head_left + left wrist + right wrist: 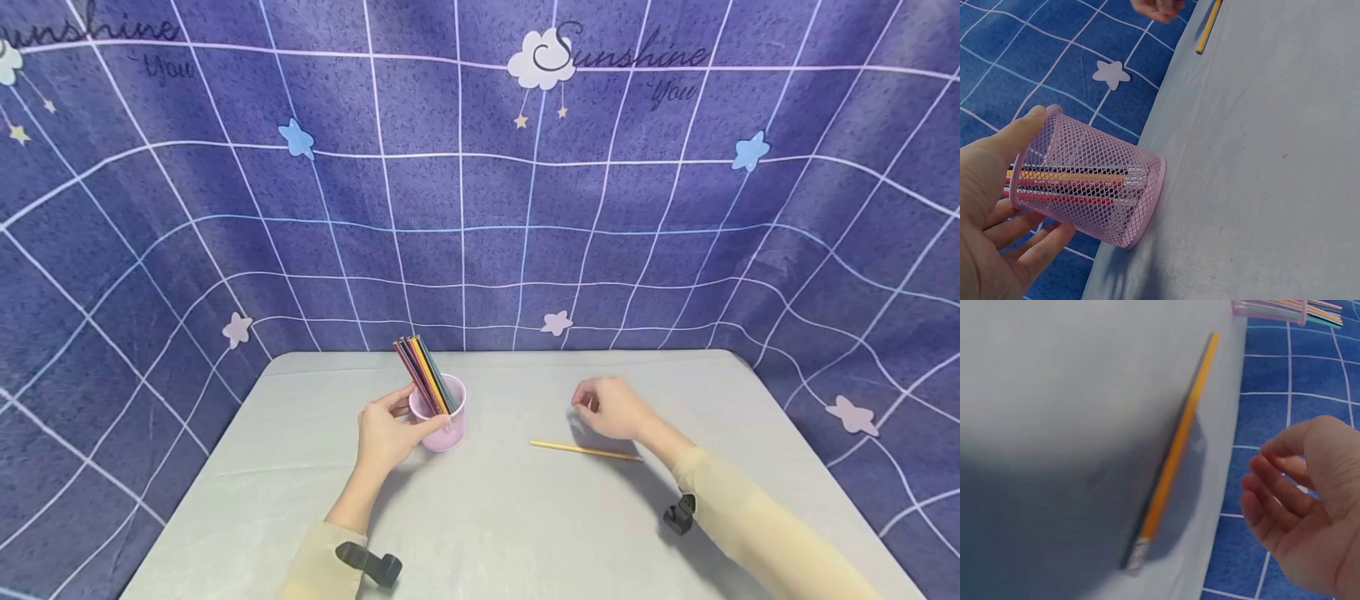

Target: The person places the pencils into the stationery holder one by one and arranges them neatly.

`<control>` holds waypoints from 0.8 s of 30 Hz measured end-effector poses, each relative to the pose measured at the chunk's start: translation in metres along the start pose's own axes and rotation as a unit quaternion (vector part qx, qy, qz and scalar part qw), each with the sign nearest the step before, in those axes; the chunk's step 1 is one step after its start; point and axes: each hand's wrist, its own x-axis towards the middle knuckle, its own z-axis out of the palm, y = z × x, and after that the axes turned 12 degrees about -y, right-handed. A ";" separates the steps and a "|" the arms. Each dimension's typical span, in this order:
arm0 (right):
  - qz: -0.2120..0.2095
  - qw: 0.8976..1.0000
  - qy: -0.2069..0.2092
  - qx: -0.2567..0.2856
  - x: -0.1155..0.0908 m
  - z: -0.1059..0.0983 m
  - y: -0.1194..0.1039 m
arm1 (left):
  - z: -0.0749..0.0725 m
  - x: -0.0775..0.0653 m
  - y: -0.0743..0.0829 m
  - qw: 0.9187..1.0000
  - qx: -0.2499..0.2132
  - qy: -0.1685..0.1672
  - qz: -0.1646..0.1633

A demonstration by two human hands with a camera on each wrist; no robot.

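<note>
A pink mesh pencil cup (pixel 442 435) stands on the left half of the table, its base at the tabletop. Several colored pencils (pixel 423 375) lean in it toward the left. My left hand (pixel 390 429) holds the cup near its rim, thumb on the near side and fingers around the other, as the left wrist view shows. One yellow pencil (pixel 581 450) with a silvery end lies on the table to the right of the cup. Just beyond that pencil hovers my right hand (pixel 613 407), fingers loosely curled with nothing between them.
A pale grey cloth covers the table (pixel 480 525). Behind it and along both sides hangs a blue-purple curtain (pixel 480 192) with a grid and star pattern. Each forearm carries a black wrist camera (pixel 369 564) over a cream sleeve.
</note>
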 end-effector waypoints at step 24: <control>-0.082 0.992 -0.091 -0.037 -0.021 0.025 -0.010 | 0.001 0.000 -0.003 1.000 0.000 0.006 0.009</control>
